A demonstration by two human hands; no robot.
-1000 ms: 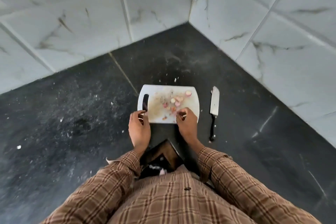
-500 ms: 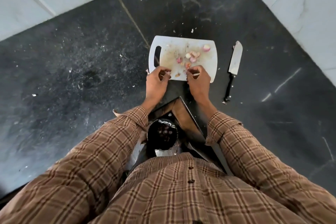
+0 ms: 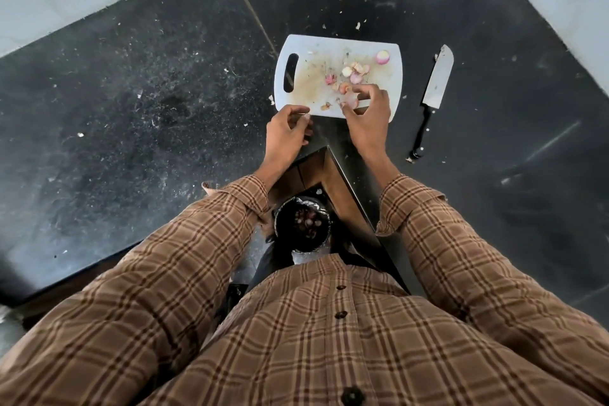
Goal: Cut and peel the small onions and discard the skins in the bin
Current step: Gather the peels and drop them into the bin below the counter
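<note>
A white cutting board lies on the black counter. On it sit a cut onion half, small pink onion pieces and loose skins. My right hand rests on the board's near edge, its fingertips pinched on skins. My left hand is curled at the board's near left corner; whether it holds anything is hidden. A round dark bin with skins inside stands on the floor below the counter's corner, between my arms.
A knife with a black handle lies on the counter right of the board, blade pointing away. White marble-tiled walls close the far left and right. Onion scraps dot the counter around the board.
The view has tilted downward, bringing the bin into sight. My right hand has reached further onto the board over the skins. My left hand has drawn back from the board's handle slot.
</note>
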